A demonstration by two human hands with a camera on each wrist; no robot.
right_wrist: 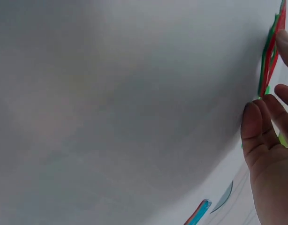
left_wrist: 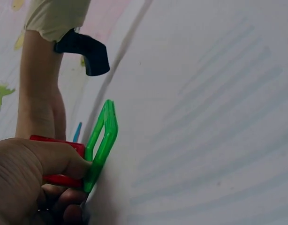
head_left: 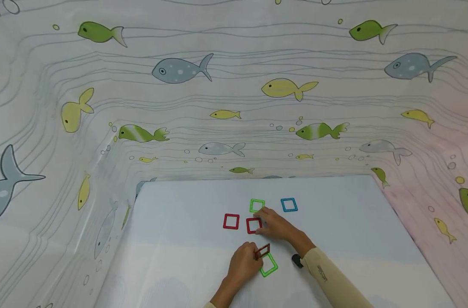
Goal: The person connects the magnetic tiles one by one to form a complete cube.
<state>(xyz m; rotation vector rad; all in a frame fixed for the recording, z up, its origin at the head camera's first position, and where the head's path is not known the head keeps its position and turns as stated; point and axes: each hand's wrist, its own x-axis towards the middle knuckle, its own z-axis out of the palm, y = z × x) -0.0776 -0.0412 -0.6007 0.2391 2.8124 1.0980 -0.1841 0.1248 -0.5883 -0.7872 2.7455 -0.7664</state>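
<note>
In the head view my left hand grips a tilted red square frame, with a green square frame joined to it. The left wrist view shows the thumb pressed on the red frame, the green frame angled off its edge. My right hand reaches over the table and pinches another red square frame, fingertips at its far side and thumb at its near side. In the right wrist view that hand shows curved fingers beside narrow red and green edges; their contact is partly hidden.
One red square frame lies left of the right hand. A green one lies just beyond that hand, and a blue one farther right. The white table meets fish-patterned walls at the back and sides.
</note>
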